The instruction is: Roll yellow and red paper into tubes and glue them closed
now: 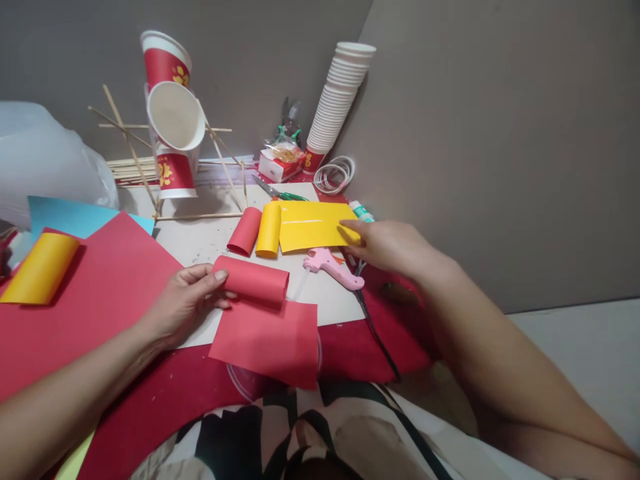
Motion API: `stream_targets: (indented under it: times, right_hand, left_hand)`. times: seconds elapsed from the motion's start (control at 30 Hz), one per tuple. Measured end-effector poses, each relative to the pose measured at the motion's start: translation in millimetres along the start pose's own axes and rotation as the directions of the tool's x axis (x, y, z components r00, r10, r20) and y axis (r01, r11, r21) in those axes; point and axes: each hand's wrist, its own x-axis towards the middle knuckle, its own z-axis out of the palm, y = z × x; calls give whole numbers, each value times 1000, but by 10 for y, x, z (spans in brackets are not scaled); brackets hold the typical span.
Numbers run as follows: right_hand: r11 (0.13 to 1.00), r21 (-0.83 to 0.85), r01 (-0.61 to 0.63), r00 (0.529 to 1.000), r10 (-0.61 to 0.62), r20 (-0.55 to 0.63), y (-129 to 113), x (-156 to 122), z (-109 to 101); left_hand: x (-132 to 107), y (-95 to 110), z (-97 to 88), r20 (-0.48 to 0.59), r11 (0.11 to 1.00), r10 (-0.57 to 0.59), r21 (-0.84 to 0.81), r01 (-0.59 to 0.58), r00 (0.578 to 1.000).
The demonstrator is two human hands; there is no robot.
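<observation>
My left hand point(197, 293) pinches the left end of a rolled red paper tube point(255, 281). Beneath the tube lies a flat red paper piece point(273, 340). At the right edge of a flat yellow paper piece point(315, 230), my right hand point(383, 243) has its fingers closed on the paper, the thumb partly hidden. A pale streak runs across this yellow piece. Left of it are a yellow paper tube point(269, 231) and a short red paper tube point(245, 232), side by side. Just below the yellow piece rests a pink glue gun point(333, 268), its black cord trailing off the front.
Behind stand a stick frame point(200, 217) with stacked paper cups point(175, 117), a tall cup stack point(337, 100), scissors point(280, 193) and a coiled white cord point(335, 175). To the left lie a large red sheet point(110, 287), a curled yellow paper point(43, 267) and a plastic bag point(50, 153).
</observation>
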Motion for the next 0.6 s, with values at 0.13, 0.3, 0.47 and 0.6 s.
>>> stream_targets:
  times: [0.13,0.3,0.47,0.6]
  right_hand:
    - [999,-40,-10,1000,9,-28,-30,59,120]
    - [992,-23,-123,981,118,-155,9,36,-5]
    - [944,73,-321,881,326,-343,89,-13,-247]
    - [886,386,-256,727,440,-528,261,-109,-243]
  left_hand:
    - [19,-18,-22,3,1000,-14,13,14,1000]
    - [31,-36,-33,25,999,-24,23,24,999]
    - [56,-66,-73,69,999,-22,45,19,997]
    - [50,-105,-56,80,999,-35,38,32,996]
